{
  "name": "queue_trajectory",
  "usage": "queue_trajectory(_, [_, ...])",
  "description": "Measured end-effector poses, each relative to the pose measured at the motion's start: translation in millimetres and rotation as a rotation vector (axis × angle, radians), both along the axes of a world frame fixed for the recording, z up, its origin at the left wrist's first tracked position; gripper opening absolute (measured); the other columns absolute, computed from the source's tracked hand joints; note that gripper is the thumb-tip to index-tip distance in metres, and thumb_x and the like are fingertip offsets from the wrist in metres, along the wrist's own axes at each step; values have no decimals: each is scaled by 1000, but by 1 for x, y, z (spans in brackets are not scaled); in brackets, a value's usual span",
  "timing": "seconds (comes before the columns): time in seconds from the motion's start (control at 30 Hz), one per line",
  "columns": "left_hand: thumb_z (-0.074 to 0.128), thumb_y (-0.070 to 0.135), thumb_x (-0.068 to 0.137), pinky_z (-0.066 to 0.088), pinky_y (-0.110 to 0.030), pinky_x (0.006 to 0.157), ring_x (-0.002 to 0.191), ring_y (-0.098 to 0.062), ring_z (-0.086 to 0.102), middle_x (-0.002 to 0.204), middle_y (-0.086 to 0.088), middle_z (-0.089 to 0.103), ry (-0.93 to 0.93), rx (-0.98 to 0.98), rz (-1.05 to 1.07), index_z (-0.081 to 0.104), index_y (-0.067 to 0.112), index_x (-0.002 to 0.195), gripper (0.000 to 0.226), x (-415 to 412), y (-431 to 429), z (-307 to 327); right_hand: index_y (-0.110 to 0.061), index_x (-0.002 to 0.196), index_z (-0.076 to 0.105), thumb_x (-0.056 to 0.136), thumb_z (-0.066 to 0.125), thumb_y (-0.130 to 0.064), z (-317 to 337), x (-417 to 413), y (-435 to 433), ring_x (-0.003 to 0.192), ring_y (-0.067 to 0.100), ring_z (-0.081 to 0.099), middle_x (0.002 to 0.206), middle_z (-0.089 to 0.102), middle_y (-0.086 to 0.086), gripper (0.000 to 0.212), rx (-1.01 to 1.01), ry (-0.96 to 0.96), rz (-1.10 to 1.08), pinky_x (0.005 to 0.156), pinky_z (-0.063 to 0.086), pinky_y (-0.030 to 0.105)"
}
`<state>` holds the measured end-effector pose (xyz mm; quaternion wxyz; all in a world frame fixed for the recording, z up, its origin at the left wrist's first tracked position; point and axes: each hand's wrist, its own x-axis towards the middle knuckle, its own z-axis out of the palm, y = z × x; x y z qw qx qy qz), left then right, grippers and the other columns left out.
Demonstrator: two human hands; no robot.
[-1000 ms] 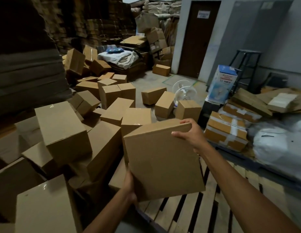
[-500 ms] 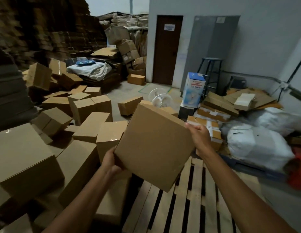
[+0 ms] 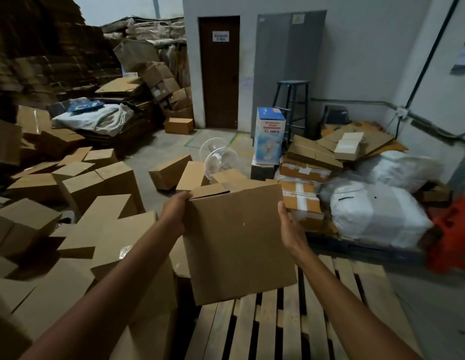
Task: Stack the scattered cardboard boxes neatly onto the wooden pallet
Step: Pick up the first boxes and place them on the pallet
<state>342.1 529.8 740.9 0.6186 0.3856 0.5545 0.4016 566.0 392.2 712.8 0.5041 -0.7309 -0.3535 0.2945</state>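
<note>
Tilted a moment ago, the box [image 3: 239,242] now hangs square over the pallet [image 3: 291,328], left hand [image 3: 175,207] gripping its corner, right hand [image 3: 290,224] pressed flat, ready for lowering.

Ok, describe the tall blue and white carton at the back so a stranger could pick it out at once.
Find the dark brown door in the back wall, then the grey panel to its right with a blue stool in front. The carton stands upright just left of that stool. It is the only printed blue and white one, among plain brown boxes.
</note>
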Motion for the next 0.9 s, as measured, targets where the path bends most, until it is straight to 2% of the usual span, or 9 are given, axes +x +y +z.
queue_trajectory(0.1, [64, 38, 91, 42, -42, 90, 104, -25, 55, 114, -11, 62, 32, -67, -35, 61, 17, 114, 31, 21, 15, -17, -24, 149, 43, 90, 30, -78, -10, 20, 24, 118, 22, 50, 147, 49, 9, 81, 50, 145, -76, 98, 39, 40])
queue_trajectory(0.2, [60, 34, 94, 39, -36, 77, 96, -22, 53, 111, -11, 61, 66, -87, -73, 63, 16, 108, 23, 36, 21, -36, -29, 146, 46, 71, 40, -96, -21, 43, 47, 122, 24, 52, 141, 53, 5, 101, -73, 368, -96, 102, 43, 46])
queue_trajectory(0.33, [60, 32, 95, 41, -43, 96, 107, -24, 51, 126, -8, 54, 132, -51, -158, 56, 22, 131, 38, 47, 38, -72, -23, 144, 46, 98, 49, -61, -34, 56, 60, 87, 22, 56, 110, 58, 9, 59, -271, 562, -80, 65, 43, 37])
queue_trajectory(0.4, [61, 29, 96, 39, -44, 102, 112, -23, 49, 130, -6, 53, 148, -71, -210, 51, 24, 140, 46, 46, 51, -93, -19, 151, 40, 101, 49, -54, -51, 53, 63, 108, 36, 56, 137, 54, 17, 62, -408, 623, -77, 78, 48, 51])
queue_trajectory(0.47, [63, 26, 95, 37, -43, 102, 113, -21, 47, 132, -4, 51, 140, -112, -250, 44, 21, 149, 57, 44, 63, -111, -25, 156, 32, 96, 54, -59, -74, 48, 70, 137, 51, 36, 158, 35, 20, 72, -504, 661, -120, 102, 33, 77])
queue_trajectory(0.5, [64, 25, 95, 36, -42, 103, 116, -21, 46, 136, -4, 50, 140, -135, -264, 41, 20, 152, 62, 40, 71, -122, -26, 156, 31, 95, 56, -59, -87, 47, 76, 142, 52, 29, 160, 31, 19, 73, -512, 672, -142, 105, 26, 80])
queue_trajectory(0.67, [64, 18, 93, 38, -38, 110, 128, -23, 49, 147, -4, 50, 85, -227, -348, 40, 19, 154, 65, 20, 116, -178, -27, 155, 34, 94, 62, -51, -140, 35, 111, 145, 48, 27, 161, 31, 14, 71, -479, 693, -230, 109, 26, 76])
queue_trajectory(0.77, [54, 10, 100, 41, -28, 100, 107, -13, 56, 138, -1, 56, 82, -243, -388, 44, 23, 146, 48, 16, 133, -213, -29, 151, 40, 95, 60, -49, -185, 24, 131, 142, 45, 33, 157, 37, 12, 62, -440, 651, -244, 108, 30, 74])
queue_trajectory(0.9, [43, 18, 107, 32, -32, 100, 97, -5, 50, 147, -2, 47, 67, -223, -399, 28, 18, 157, 52, 19, 151, -272, -30, 149, 44, 97, 59, -46, -253, 13, 152, 143, 40, 34, 156, 39, 7, 56, -396, 626, -263, 109, 30, 73])
